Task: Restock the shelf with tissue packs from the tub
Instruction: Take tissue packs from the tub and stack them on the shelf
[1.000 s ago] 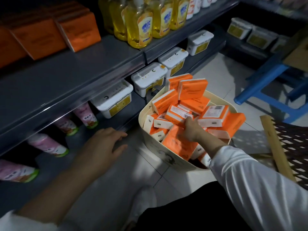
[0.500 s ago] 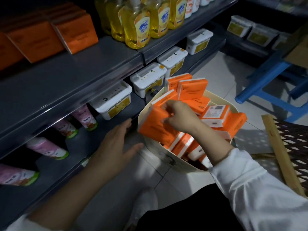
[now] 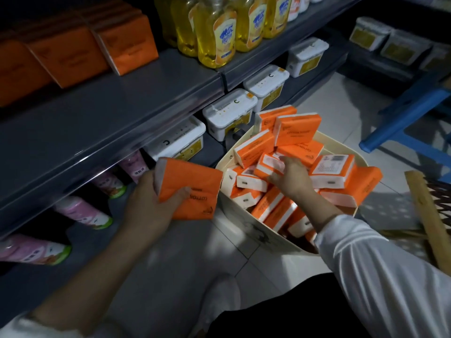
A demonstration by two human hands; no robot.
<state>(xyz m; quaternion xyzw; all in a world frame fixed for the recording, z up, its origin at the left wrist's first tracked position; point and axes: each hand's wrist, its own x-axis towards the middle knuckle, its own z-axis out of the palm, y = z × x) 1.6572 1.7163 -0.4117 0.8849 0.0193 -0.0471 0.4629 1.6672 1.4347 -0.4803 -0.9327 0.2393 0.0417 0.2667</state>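
- Down near the floor, the left hand (image 3: pixel 148 203) is gripping an orange tissue pack (image 3: pixel 192 191), thumb lying across its front and fingers wrapped behind, holding it just left of the tub (image 3: pixel 244 215) and below the front lip of the grey shelf (image 3: pixel 122 113).
- Over the tub, the right hand (image 3: pixel 291 178) is resting on the heap of tissue packs (image 3: pixel 297 132), fingers curling onto a white-and-orange pack (image 3: pixel 267 164); whether they are closing fully around it is blurred, so I cannot tell.
- The packs are piling above the cream rim, some leaning over the far and right edges.
- On the grey shelf, a broad bare stretch is lying open in front of a row of orange packs (image 3: pixel 127 42) standing at the far left; yellow bottles (image 3: pixel 214 37) are crowding the shelf to the right of that gap.
- Under that shelf, white lidded boxes (image 3: pixel 229 111) are sitting just beside the tub's far wall, and pink tubes (image 3: pixel 80 212) are lying on the low board to the left.
- A blue stool (image 3: pixel 402 113) is standing on the tiles at the far right, well apart from the tub, and a wooden lattice frame (image 3: pixel 427 215) is leaning in at the right.
- The white sleeve (image 3: pixel 380 269) is reaching in from the near right, with a pale shoe (image 3: pixel 219 301) on the tiles between the arms.
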